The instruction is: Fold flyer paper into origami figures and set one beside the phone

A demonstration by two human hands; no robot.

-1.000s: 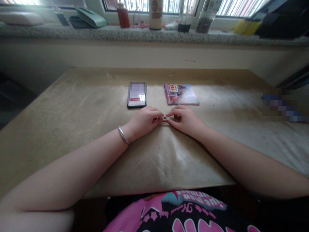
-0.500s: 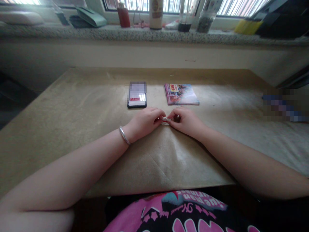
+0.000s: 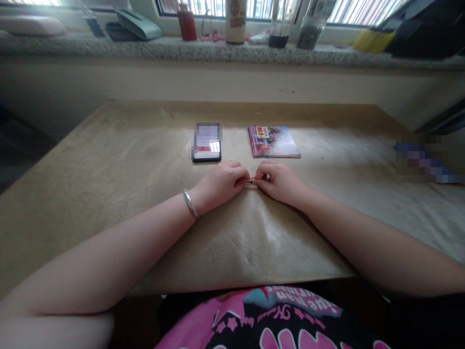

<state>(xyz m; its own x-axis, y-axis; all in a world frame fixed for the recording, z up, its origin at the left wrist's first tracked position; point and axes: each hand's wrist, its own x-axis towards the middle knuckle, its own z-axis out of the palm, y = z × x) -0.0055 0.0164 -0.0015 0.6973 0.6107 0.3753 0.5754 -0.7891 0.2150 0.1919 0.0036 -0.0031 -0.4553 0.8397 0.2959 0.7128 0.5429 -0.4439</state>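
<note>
Both hands meet over the middle of the table. My left hand (image 3: 227, 179), with a silver bangle (image 3: 191, 203) on its wrist, pinches the left end of a small whitish strip (image 3: 250, 185) that looks like folded paper. Thumb and forefinger of my right hand (image 3: 275, 178) are closed on its right end. Most of the strip is hidden by the fingers, so I cannot tell its exact kind. A phone (image 3: 207, 145) lies flat just beyond my left hand. Beyond my right hand lies a thin stack of glossy printed sheets or booklets (image 3: 275, 142).
A beige cover (image 3: 174, 261) lies over the table. A blurred-out bluish item (image 3: 428, 162) is at the right edge. Along the stone windowsill (image 3: 163, 51) stand a red bottle (image 3: 187, 23), a cream bottle (image 3: 236, 22), clear containers and a yellow-and-black object (image 3: 374, 39).
My left hand has moved slightly to the right, and the fingertips of both hands are closer together on the strip. The phone and the printed stack stay where they were.
</note>
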